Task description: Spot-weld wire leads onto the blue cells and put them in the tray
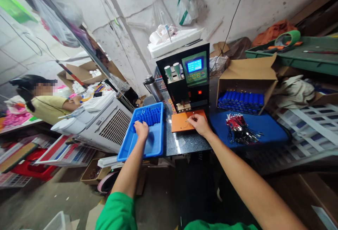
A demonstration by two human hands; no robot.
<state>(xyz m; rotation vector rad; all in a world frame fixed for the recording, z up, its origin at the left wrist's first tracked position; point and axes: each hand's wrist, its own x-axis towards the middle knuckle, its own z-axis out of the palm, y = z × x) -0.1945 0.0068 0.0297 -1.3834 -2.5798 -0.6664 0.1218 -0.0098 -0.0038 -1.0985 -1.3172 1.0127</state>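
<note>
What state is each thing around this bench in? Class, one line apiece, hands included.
Machine display, lit
Red light, lit
Cardboard box, open, holding blue cylinders
Blue tray, partly filled with similar cylinders
Steel flask, capped
Red and black leads, heaped
Left hand, at the tray's cylinders; grip unclear
Right hand, pinching a thin wire

Bright and cool across the pale wall (pixel 139 1), almost washed out at upper left. Dropping into deep shadow below the bench (pixel 170 148), with white glare streaking off its glossy top. Glowing cyan at the screen (pixel 194 65). Clearest around mid-view, then stretching, leaning and smearing softly towards both sides.
</note>
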